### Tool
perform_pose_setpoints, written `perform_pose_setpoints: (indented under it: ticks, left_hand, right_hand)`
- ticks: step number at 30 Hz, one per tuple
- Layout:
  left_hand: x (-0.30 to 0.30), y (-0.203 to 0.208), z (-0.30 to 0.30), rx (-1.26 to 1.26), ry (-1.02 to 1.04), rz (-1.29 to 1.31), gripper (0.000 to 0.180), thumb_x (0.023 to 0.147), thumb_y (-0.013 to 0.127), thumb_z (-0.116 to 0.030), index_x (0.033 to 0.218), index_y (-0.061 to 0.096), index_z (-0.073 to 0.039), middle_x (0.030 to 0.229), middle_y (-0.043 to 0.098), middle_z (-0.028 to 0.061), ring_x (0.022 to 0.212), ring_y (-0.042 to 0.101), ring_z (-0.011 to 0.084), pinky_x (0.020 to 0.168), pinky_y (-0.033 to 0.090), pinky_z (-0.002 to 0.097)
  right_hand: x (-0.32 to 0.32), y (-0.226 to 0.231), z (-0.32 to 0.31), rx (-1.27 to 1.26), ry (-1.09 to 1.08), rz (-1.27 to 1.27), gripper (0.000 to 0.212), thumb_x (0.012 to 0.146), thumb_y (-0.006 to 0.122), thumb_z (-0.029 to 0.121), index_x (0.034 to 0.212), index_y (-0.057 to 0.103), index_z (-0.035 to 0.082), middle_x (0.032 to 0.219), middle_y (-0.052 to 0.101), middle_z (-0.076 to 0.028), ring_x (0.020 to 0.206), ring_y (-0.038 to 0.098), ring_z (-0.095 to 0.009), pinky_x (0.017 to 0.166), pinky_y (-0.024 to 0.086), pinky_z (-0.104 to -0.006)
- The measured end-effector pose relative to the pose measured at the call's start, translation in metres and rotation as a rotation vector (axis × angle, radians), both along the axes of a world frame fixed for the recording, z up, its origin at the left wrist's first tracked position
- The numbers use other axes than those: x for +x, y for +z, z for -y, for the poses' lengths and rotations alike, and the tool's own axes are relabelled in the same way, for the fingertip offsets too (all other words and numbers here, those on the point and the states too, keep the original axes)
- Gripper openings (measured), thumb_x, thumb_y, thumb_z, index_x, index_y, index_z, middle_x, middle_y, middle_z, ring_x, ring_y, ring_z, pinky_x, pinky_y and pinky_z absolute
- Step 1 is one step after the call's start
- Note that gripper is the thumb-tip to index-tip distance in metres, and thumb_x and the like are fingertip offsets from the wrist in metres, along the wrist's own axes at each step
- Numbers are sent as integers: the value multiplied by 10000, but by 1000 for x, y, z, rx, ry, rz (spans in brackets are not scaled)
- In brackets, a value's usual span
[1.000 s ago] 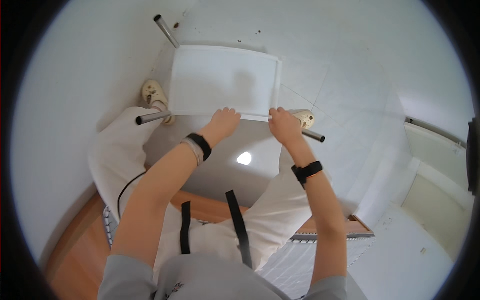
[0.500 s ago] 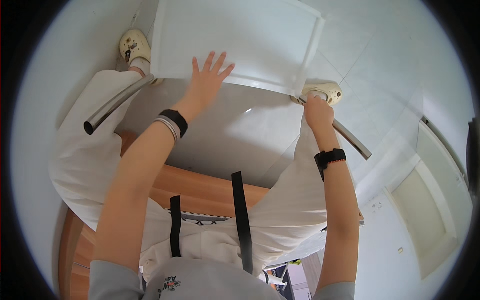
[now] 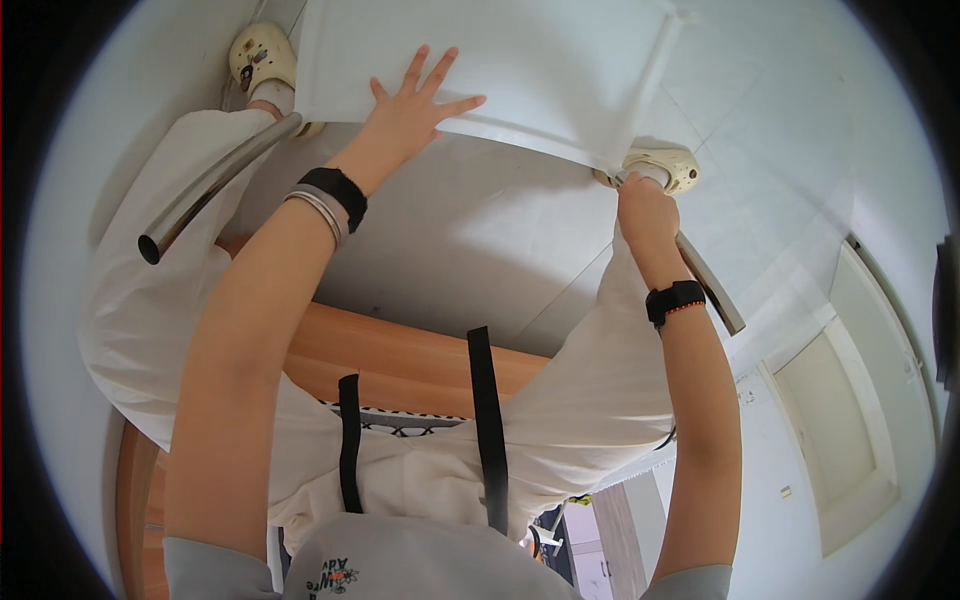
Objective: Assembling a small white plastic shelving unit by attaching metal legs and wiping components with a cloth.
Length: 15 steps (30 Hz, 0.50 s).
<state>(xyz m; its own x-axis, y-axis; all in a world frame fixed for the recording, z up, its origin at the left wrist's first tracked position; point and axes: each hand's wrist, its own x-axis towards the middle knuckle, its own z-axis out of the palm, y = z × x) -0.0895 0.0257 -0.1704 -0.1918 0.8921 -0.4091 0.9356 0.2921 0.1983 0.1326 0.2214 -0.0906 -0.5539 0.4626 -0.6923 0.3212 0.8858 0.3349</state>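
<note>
A white panel [image 3: 520, 60] with a raised rim lies ahead of me, between my feet. My left hand [image 3: 405, 115] is spread over its near edge, palm down, with the fingers apart and holding nothing; whether the palm presses on the panel I cannot tell. My right hand [image 3: 648, 212] is closed around a shiny metal tube [image 3: 712, 290] at the panel's near right corner. Another metal tube [image 3: 215, 185], with its round hollow end towards me, juts out from the near left corner. The far side of the panel is cut off by the picture's edge.
Cream clogs, one on the left [image 3: 264, 58] and one on the right [image 3: 675, 168], flank the panel. Pale tiled floor [image 3: 740, 140] spreads to the right. An orange wooden seat [image 3: 400, 345] is beneath me, and two black straps [image 3: 488, 420] hang down. A white door [image 3: 840, 410] stands at the right.
My left hand has moved forward, further over the panel. The panel's right corner and my right hand on its tube have shifted slightly right and up in view.
</note>
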Motion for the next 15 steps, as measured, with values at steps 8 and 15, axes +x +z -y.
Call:
perform_pose_setpoints:
  ticks: [8,15]
  left_hand:
    - [1,-3,-4,-3,-1,8,731,733,632,-185,1283,232,-453,1423,-15,70,1286,60,370,778,377,671]
    - [1,-3,-5,-4,-6,18,730,739,626,-174,1286,230,-449,1423,-14,72,1283,63,376,783,373,673]
  right_hand:
    - [5,-11,0,59,88,-36,88,761,507,129,736,581,89,625,616,-30,619,614,-163,584,433,-285]
    - [8,-16,-13,-120,-115,4,217,840,454,231,819,506,21,718,607,-144,690,611,-292,578,486,-380]
